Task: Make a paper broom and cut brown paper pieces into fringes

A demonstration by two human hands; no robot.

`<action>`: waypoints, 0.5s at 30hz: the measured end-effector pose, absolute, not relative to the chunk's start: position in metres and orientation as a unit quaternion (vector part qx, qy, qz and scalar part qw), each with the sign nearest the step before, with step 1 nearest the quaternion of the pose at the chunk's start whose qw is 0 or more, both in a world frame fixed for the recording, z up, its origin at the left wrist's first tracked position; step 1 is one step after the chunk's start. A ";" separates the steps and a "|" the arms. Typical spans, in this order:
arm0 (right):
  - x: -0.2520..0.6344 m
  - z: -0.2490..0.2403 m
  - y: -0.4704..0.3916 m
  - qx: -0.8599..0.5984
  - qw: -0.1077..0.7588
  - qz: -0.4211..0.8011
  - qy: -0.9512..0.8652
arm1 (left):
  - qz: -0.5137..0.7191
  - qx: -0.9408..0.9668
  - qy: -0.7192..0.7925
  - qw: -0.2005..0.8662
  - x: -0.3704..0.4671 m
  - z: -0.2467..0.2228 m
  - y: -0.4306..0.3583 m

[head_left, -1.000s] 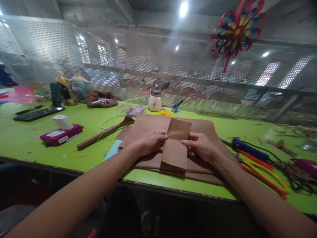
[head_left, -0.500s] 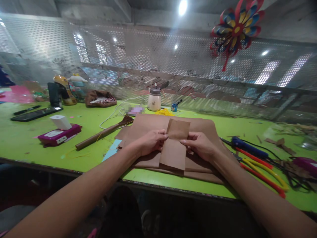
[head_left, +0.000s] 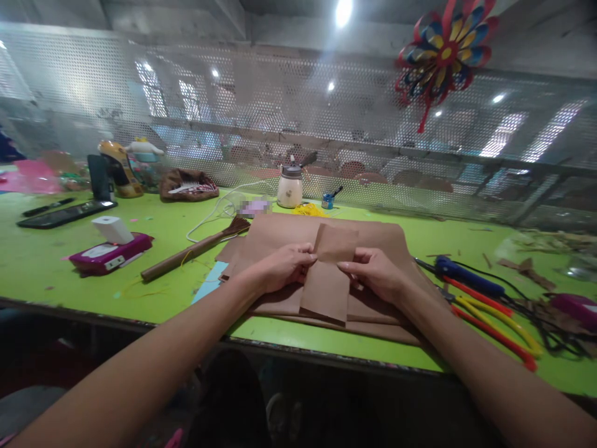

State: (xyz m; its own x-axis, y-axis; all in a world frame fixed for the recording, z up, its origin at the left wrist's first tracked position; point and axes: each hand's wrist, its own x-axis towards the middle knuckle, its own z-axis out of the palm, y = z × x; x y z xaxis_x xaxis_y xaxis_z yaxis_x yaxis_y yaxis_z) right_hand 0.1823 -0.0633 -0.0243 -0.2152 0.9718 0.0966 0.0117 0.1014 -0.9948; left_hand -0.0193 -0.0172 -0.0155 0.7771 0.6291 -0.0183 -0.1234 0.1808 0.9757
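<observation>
A strip of brown paper (head_left: 328, 289) with a crease across its middle is held between my two hands. My left hand (head_left: 290, 266) pinches its left edge near the crease. On the opposite edge, my right hand (head_left: 375, 270) grips it with the thumb on top and the fingers behind. Beneath the strip lies a stack of larger brown paper sheets (head_left: 280, 233), reaching close to the table's front edge. The undersides of both hands' fingers are partly hidden.
On the green table (head_left: 172, 298), a rolled brown paper stick (head_left: 186, 254) with a frayed end and a purple power strip (head_left: 109, 255) lie left. To the right are red-and-yellow-handled pliers (head_left: 501, 320) and a blue-handled tool (head_left: 469, 277). A white bottle (head_left: 290, 188) stands behind.
Both hands keep the same hold on the paper strip, which has barely moved. The whole view has shifted very slightly.
</observation>
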 end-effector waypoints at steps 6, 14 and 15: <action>0.186 -0.024 -0.055 -0.423 0.556 0.471 -0.539 | 0.263 0.649 0.263 0.663 -0.016 -0.009 -0.025; 0.210 -0.024 -0.041 -0.482 0.636 0.307 -0.518 | 0.155 0.923 0.245 0.253 -0.022 0.006 -0.042; 0.213 -0.024 -0.041 -0.493 0.614 0.314 -0.531 | 0.139 0.933 0.232 0.236 -0.024 0.008 -0.044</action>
State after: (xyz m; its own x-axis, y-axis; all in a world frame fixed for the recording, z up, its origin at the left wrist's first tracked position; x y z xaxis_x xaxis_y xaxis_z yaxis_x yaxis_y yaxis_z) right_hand 0.2126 -0.0409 -0.0243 0.2393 0.9088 0.3417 0.1369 0.3168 -0.9386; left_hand -0.0235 -0.0440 0.0079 0.8530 0.4997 0.1504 0.3679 -0.7803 0.5058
